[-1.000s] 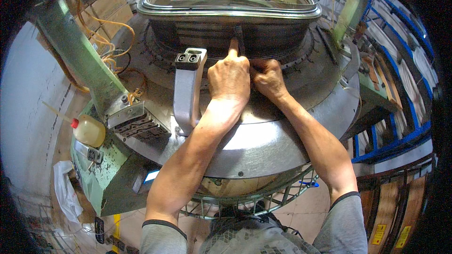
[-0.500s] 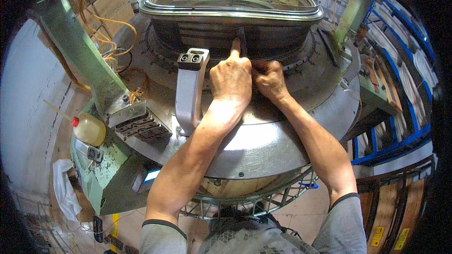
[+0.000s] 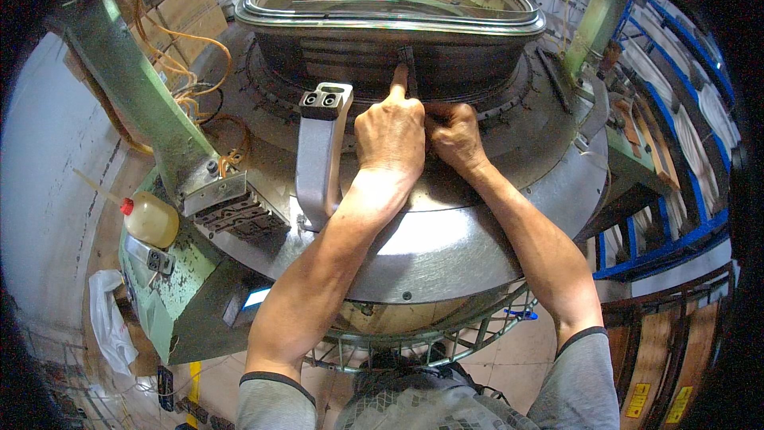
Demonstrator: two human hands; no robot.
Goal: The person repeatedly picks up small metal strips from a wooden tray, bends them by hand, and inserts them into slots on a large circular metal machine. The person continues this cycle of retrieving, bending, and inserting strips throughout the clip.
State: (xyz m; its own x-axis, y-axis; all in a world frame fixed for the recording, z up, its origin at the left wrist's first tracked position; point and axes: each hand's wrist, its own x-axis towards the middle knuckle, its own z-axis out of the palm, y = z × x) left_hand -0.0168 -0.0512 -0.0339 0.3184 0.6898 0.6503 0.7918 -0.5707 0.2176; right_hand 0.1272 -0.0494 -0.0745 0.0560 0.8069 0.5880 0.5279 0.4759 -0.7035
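Observation:
Both my hands meet at the foot of a dark ribbed mould ring [image 3: 382, 52] that stands on a round steel machine table [image 3: 446, 247]. My left hand [image 3: 390, 139] lies flat on the table, its forefinger stretched up along a thin dark upright strip [image 3: 409, 68] on the ring's wall. My right hand [image 3: 454, 137] is curled into a fist right beside it, pinching something small at the strip's lower end; what it pinches is hidden by the fingers. A shiny oval metal rim [image 3: 390, 8] caps the ring.
A grey metal clamp arm [image 3: 317, 151] rises just left of my left hand. A green machine column [image 3: 135, 95] with orange wires stands farther left, a plastic bottle with a red cap [image 3: 150, 219] below it. Blue racks [image 3: 676, 191] line the right side. A wire guard [image 3: 414, 346] runs under the table's front.
None of note: both hands stay at the same spot on the ring's base, with only slight shifts of the fingers.

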